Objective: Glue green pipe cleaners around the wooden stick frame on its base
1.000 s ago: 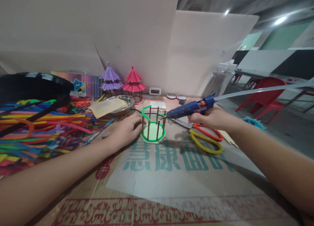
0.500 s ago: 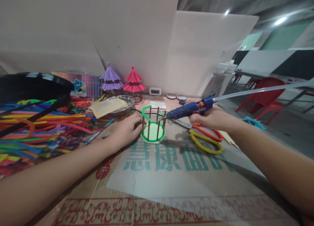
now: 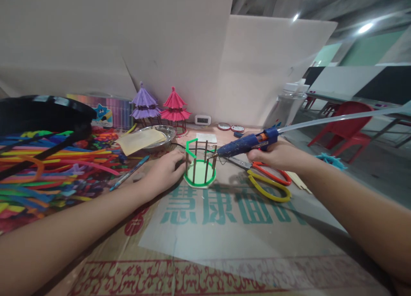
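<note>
A small pavilion frame (image 3: 200,185) stands on the table, with a pale green base edged in bright green, several brown posts and a green strip bent along part of its top. My left hand (image 3: 167,170) is closed at its left side, fingertips around a left post and partly hidden by it. In my right hand (image 3: 272,155) is a blue hot glue gun (image 3: 245,145), a long clear glue stick (image 3: 324,121) running out of its back. The nozzle is at the top of a front post, seemingly touching it. Scissors (image 3: 268,185) with red and yellow handles lie under the glue gun.
Colourful pipe cleaners (image 3: 58,159) are heaped at left, beside a pen (image 3: 130,173). Behind are a metal dish (image 3: 168,135) with paper on it, purple (image 3: 144,101) and red (image 3: 174,105) pavilion models, and a small digital clock (image 3: 202,119). A clear bottle (image 3: 287,103) stands at back right.
Almost nothing differs. The whole view has shifted very slightly; both hands, the glue gun and the pavilion frame keep their positions relative to each other.
</note>
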Tool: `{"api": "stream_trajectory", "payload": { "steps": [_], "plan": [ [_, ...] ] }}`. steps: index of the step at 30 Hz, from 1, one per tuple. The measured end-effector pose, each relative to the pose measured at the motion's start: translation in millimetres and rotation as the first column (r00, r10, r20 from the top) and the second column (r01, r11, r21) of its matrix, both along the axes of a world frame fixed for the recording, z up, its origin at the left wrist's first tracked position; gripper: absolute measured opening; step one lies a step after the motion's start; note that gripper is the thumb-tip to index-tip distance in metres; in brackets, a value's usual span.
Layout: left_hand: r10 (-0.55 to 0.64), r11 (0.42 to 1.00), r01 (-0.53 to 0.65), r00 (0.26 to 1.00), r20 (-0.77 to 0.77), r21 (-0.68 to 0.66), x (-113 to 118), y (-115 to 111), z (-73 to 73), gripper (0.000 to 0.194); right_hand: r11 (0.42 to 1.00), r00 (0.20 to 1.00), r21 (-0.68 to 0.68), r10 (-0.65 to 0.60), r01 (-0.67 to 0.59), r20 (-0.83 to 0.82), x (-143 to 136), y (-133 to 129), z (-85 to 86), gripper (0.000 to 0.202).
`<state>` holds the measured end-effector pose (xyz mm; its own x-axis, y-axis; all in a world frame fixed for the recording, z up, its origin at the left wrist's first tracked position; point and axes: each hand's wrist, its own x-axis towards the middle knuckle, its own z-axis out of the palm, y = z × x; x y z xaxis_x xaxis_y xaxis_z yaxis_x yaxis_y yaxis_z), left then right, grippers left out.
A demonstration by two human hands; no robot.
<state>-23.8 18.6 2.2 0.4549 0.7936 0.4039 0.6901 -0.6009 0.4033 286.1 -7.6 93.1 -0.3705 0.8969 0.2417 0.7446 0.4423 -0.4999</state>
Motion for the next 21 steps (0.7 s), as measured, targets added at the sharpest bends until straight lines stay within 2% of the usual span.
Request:
{"api": "stream_trajectory", "payload": {
  "steps": [3,9,17,21],
  "plan": [
    [0.001,1.000,-0.001,1.000,0.000,0.002,0.5,-0.1,-0.2,0.025,1.000,1.000,0.009,0.009,-0.009,-0.001,2.5,2.3,-1.5,0.041],
    [0.000,1.000,0.000,1.000,-0.012,-0.003,0.5,-0.1,1.2,0.025,0.996,0.994,0.025,-0.087,0.085,0.065,9.6,9.4,-5.6,0.034],
    [-0.034,0.999,0.034,0.999,0.029,0.011,-0.8,-0.3,-1.2,0.025,0.991,0.995,-0.099,0.093,-0.095,-0.025,10.4,9.7,-1.6,0.035],
    [-0.016,1.000,0.015,0.999,0.046,0.016,-0.9,2.6,-5.2,0.021,0.991,0.971,-0.093,0.076,-0.099,-0.229,9.8,27.7,-3.7,0.047]
  ]
}}
